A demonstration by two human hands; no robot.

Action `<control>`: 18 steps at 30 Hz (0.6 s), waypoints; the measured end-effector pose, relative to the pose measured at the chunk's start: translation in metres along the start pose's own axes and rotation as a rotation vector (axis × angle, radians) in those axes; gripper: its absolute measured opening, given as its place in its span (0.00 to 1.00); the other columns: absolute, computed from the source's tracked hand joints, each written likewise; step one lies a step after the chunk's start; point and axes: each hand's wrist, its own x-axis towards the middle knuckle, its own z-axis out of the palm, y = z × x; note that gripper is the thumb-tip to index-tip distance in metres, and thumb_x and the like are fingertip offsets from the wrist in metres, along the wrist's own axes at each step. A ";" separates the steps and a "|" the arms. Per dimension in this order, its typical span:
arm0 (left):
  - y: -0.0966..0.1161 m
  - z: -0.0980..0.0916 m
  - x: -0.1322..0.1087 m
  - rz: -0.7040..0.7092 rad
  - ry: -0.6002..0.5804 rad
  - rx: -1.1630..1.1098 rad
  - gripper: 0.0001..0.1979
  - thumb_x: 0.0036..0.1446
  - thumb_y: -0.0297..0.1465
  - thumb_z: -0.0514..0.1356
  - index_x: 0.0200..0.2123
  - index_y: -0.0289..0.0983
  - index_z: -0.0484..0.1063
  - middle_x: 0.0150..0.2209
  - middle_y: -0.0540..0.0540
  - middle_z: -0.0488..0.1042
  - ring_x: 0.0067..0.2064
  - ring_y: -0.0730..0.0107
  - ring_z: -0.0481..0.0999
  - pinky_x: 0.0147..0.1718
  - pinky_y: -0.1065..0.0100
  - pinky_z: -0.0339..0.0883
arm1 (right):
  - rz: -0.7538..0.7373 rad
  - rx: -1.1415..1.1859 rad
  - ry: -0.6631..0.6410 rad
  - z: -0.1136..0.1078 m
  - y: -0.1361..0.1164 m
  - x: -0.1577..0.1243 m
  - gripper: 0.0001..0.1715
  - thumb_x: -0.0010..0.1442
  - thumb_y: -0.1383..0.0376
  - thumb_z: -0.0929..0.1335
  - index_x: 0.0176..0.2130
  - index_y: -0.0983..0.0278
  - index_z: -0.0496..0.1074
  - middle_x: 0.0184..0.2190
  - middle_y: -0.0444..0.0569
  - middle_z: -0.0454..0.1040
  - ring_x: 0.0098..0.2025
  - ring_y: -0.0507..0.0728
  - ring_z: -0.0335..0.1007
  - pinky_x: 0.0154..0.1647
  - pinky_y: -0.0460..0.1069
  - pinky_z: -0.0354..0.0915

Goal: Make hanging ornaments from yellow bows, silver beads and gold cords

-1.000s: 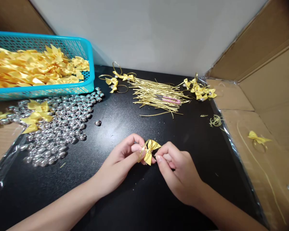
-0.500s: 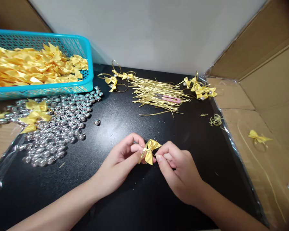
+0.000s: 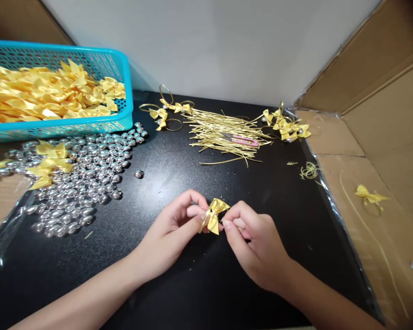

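Note:
Near the middle of the black table, a yellow bow (image 3: 214,216) with a gold cord loop is pinched between the thumb and fingers of my left hand (image 3: 177,224). My right hand (image 3: 254,243) touches the bow's right side, its thumb and index finger pressed together; whatever lies between those fingertips is too small to make out. A pile of gold cords (image 3: 213,133) lies behind the hands, with pink-handled snips (image 3: 244,140) on top.
A blue basket (image 3: 124,91) of yellow bows stands back left, with many silver beads (image 3: 79,183) before it. Finished-looking bows with loops (image 3: 289,126) lie back right, others (image 3: 161,114) back left of the cords. Cardboard (image 3: 375,137) borders the right side.

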 end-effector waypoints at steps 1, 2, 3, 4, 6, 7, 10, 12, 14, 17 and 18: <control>0.000 0.000 0.000 0.004 -0.001 0.002 0.06 0.63 0.33 0.58 0.35 0.38 0.65 0.26 0.54 0.71 0.28 0.77 0.64 0.29 0.74 0.54 | 0.002 0.000 0.000 0.000 0.000 0.000 0.07 0.60 0.73 0.61 0.31 0.63 0.63 0.17 0.35 0.60 0.17 0.45 0.53 0.20 0.41 0.52; 0.000 0.000 0.000 0.006 -0.001 0.005 0.06 0.63 0.33 0.58 0.35 0.38 0.65 0.26 0.55 0.71 0.28 0.77 0.63 0.29 0.74 0.54 | 0.000 0.001 0.001 0.000 0.000 0.000 0.07 0.60 0.73 0.61 0.31 0.63 0.63 0.17 0.35 0.59 0.17 0.45 0.52 0.20 0.41 0.52; 0.000 0.000 0.000 0.009 -0.002 0.008 0.06 0.64 0.33 0.58 0.35 0.38 0.65 0.25 0.55 0.70 0.28 0.78 0.63 0.28 0.74 0.54 | -0.001 0.002 0.001 0.000 -0.001 0.000 0.07 0.60 0.73 0.61 0.30 0.63 0.63 0.16 0.35 0.59 0.16 0.44 0.52 0.19 0.41 0.51; 0.001 0.001 0.000 0.012 -0.002 0.010 0.06 0.64 0.32 0.58 0.35 0.38 0.65 0.25 0.55 0.70 0.27 0.78 0.62 0.28 0.74 0.54 | -0.001 0.002 0.002 0.000 -0.001 0.001 0.08 0.60 0.73 0.61 0.30 0.63 0.63 0.16 0.34 0.58 0.16 0.44 0.51 0.19 0.41 0.50; 0.001 0.001 -0.001 0.019 -0.003 0.016 0.05 0.64 0.32 0.57 0.35 0.38 0.65 0.25 0.55 0.70 0.27 0.78 0.62 0.28 0.74 0.53 | -0.002 0.000 0.001 0.000 -0.002 0.001 0.08 0.61 0.72 0.61 0.30 0.63 0.63 0.16 0.34 0.57 0.16 0.44 0.50 0.19 0.41 0.49; 0.001 0.002 -0.001 0.021 -0.003 0.022 0.05 0.64 0.32 0.57 0.35 0.38 0.65 0.25 0.56 0.69 0.27 0.78 0.62 0.28 0.74 0.53 | -0.004 -0.001 0.001 0.000 -0.002 0.001 0.08 0.61 0.72 0.61 0.30 0.63 0.63 0.16 0.34 0.57 0.16 0.44 0.50 0.19 0.41 0.49; 0.001 0.002 0.000 0.024 -0.006 0.060 0.05 0.64 0.32 0.57 0.35 0.38 0.64 0.25 0.56 0.68 0.27 0.78 0.61 0.27 0.73 0.53 | -0.010 -0.006 0.001 0.000 -0.003 0.001 0.08 0.61 0.72 0.61 0.30 0.63 0.62 0.15 0.34 0.56 0.16 0.44 0.49 0.19 0.41 0.49; 0.000 0.001 0.000 0.032 -0.008 0.093 0.06 0.64 0.33 0.57 0.35 0.39 0.64 0.26 0.56 0.68 0.28 0.78 0.61 0.28 0.73 0.54 | -0.015 -0.012 0.005 0.000 -0.003 0.001 0.08 0.61 0.73 0.61 0.30 0.63 0.62 0.15 0.33 0.55 0.16 0.44 0.49 0.19 0.41 0.48; 0.000 0.000 -0.001 0.048 -0.008 0.133 0.06 0.64 0.34 0.58 0.36 0.39 0.64 0.27 0.56 0.68 0.29 0.77 0.63 0.29 0.73 0.55 | -0.023 -0.019 0.008 0.000 -0.003 0.001 0.09 0.61 0.73 0.62 0.29 0.63 0.61 0.15 0.33 0.53 0.16 0.44 0.48 0.19 0.41 0.48; -0.001 0.000 -0.001 0.076 -0.006 0.206 0.06 0.61 0.33 0.60 0.37 0.39 0.64 0.28 0.55 0.69 0.32 0.76 0.65 0.33 0.72 0.57 | -0.024 -0.015 0.005 0.000 -0.003 0.002 0.09 0.61 0.73 0.61 0.29 0.63 0.61 0.15 0.32 0.52 0.16 0.44 0.47 0.19 0.41 0.47; -0.001 0.000 -0.001 0.081 -0.008 0.229 0.07 0.61 0.32 0.61 0.37 0.39 0.64 0.29 0.55 0.70 0.32 0.75 0.65 0.34 0.71 0.58 | -0.020 -0.009 0.002 0.000 -0.003 0.003 0.09 0.61 0.73 0.61 0.29 0.63 0.61 0.15 0.32 0.52 0.16 0.44 0.47 0.19 0.41 0.47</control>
